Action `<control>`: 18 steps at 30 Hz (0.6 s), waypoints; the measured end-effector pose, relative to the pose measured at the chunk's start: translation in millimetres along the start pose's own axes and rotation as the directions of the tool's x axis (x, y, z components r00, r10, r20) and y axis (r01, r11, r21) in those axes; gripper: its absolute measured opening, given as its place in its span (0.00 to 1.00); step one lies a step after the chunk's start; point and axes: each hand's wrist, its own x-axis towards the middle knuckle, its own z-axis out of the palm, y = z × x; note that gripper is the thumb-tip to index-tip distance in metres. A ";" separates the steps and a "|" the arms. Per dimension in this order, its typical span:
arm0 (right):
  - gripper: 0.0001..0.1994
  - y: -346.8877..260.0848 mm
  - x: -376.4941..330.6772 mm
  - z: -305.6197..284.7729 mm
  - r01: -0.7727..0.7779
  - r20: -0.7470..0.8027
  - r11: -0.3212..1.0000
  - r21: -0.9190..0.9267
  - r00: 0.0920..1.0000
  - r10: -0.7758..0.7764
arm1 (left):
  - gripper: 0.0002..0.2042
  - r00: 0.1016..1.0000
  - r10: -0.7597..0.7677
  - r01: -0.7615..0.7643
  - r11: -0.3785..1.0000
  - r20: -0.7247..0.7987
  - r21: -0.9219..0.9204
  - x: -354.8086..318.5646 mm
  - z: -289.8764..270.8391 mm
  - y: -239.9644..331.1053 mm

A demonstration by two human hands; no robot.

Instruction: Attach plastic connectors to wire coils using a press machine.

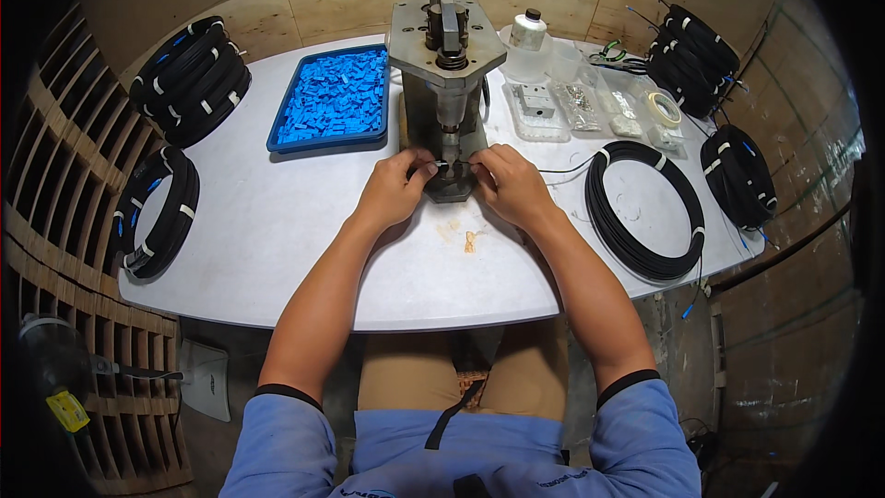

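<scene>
A metal bench press point(449, 97) stands at the middle of the table, its round ram pointing down at a small base. My left hand point(398, 186) is at the left of the ram, thumb and fingers pinched on a small thin piece that reaches toward it; its kind is too small to tell. On the other side, my right hand point(510, 184) pinches a thin black cable point(564, 170), with its fingertips close to the ram. From there the cable runs right to a black cable coil point(597, 206) tied with white bands. What lies under the ram is partly hidden by my fingers.
A dark blue tray point(327, 148) of small blue parts sits left of the press. Tied cable coils point(189, 83) stand along both table sides. At the back right are a white bottle point(528, 30), clear bags point(575, 106) and a tape roll point(663, 109). Wooden racking point(78, 221) borders the left.
</scene>
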 end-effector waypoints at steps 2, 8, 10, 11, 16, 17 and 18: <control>0.06 -0.9 0.1 0.1 -0.003 0.001 1.000 0.006 1.000 0.003 | 0.13 1.000 -0.006 0.006 1.000 0.003 0.005 -0.3 -0.7 0.0; 0.06 -1.2 0.2 -1.1 0.004 -0.005 1.000 0.001 1.000 -0.004 | 0.13 1.000 -0.002 0.002 1.000 0.009 0.002 -0.3 -0.9 2.0; 0.06 -0.8 0.2 -1.3 0.005 0.000 1.000 -0.004 1.000 -0.005 | 0.13 1.000 0.001 -0.001 1.000 0.009 -0.002 -0.3 -1.0 2.8; 0.06 -0.6 0.0 -1.4 0.005 0.000 1.000 -0.005 1.000 -0.005 | 0.13 1.000 0.000 0.000 1.000 0.009 0.007 -0.3 -0.9 3.2; 0.06 -1.5 0.1 -0.8 -0.002 -0.003 1.000 -0.008 1.000 0.002 | 0.13 1.000 0.010 -0.010 1.000 0.003 -0.012 -0.7 -0.6 1.7; 0.06 -1.3 0.0 -0.8 -0.002 -0.004 1.000 -0.008 1.000 0.002 | 0.13 1.000 0.015 -0.014 1.000 0.002 -0.012 -0.6 -0.4 1.4; 0.06 -1.6 0.2 -1.2 -0.003 -0.002 1.000 -0.010 1.000 0.003 | 0.13 1.000 0.019 -0.019 1.000 0.002 -0.012 -0.6 -0.2 1.1</control>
